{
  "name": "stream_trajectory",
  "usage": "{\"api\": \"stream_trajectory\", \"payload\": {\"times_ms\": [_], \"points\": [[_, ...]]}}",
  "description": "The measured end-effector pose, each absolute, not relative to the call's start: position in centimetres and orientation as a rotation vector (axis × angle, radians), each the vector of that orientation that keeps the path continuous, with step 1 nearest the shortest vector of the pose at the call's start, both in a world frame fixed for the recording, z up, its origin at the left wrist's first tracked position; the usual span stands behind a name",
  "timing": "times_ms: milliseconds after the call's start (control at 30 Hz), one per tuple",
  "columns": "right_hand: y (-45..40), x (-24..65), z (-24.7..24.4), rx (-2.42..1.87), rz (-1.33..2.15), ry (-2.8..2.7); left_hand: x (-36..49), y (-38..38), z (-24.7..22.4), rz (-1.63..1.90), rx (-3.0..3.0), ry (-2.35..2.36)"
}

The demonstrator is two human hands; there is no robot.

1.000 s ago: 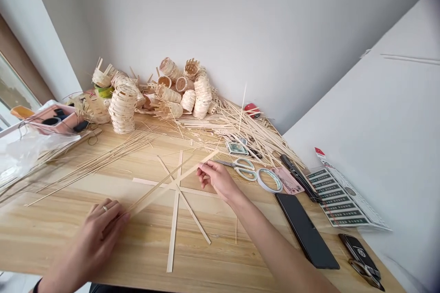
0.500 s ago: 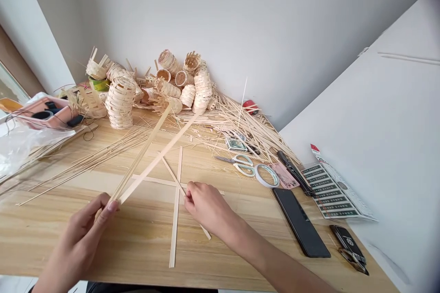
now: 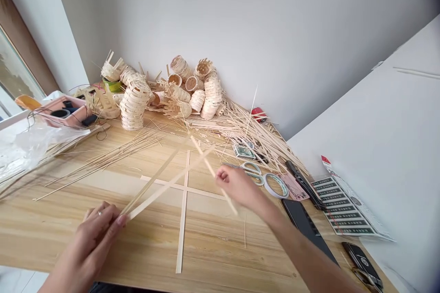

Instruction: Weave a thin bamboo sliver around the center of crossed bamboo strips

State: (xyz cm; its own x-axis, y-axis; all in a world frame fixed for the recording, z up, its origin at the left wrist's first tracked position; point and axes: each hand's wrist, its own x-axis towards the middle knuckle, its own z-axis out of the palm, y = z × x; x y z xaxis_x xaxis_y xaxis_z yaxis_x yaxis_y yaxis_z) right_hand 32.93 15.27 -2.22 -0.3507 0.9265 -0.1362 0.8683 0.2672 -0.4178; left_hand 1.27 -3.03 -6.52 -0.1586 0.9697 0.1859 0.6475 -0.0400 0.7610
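My left hand point(image 3: 99, 231) is closed on two bamboo strips point(image 3: 158, 193), pinched near their ends so that they fan out over the table. Between thumb and fingers, my right hand point(image 3: 233, 185) grips a single bamboo strip point(image 3: 208, 162), held slanted and somewhat blurred above the table. Two flat strips lie crossed on the wood between my hands: one vertical strip point(image 3: 181, 242) running toward me and one crosswise strip point(image 3: 202, 192), its right part passing close to my right hand. A thin splinter point(image 3: 245, 232) lies to the right of the cross.
Woven bamboo baskets point(image 3: 132, 105) are heaped against the wall, with loose strips point(image 3: 268, 132) beside them. Thin sticks point(image 3: 103, 158) lie at left near a pink box point(image 3: 74, 112). Scissors point(image 3: 253, 169), a tape roll point(image 3: 275, 186), a cutter point(image 3: 304, 183) and a phone point(image 3: 305, 226) lie at right.
My right hand has lifted its strip off the crossed strips and moved it to the right. My left hand still grips its two strips, now tilted lower. The view has shifted slightly.
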Motion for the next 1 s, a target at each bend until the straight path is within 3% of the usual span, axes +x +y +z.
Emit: {"api": "stream_trajectory", "payload": {"times_ms": [333, 1000], "points": [[23.8, 43.2, -4.0, -2.135, 0.353, -2.104, 2.3, -2.4, -10.2, 0.811, 2.014, 1.866], [26.0, 42.7, -6.1, -2.157, 0.200, -2.074, 2.3, -1.5, -9.9, 0.905, 2.267, 1.901]]}}
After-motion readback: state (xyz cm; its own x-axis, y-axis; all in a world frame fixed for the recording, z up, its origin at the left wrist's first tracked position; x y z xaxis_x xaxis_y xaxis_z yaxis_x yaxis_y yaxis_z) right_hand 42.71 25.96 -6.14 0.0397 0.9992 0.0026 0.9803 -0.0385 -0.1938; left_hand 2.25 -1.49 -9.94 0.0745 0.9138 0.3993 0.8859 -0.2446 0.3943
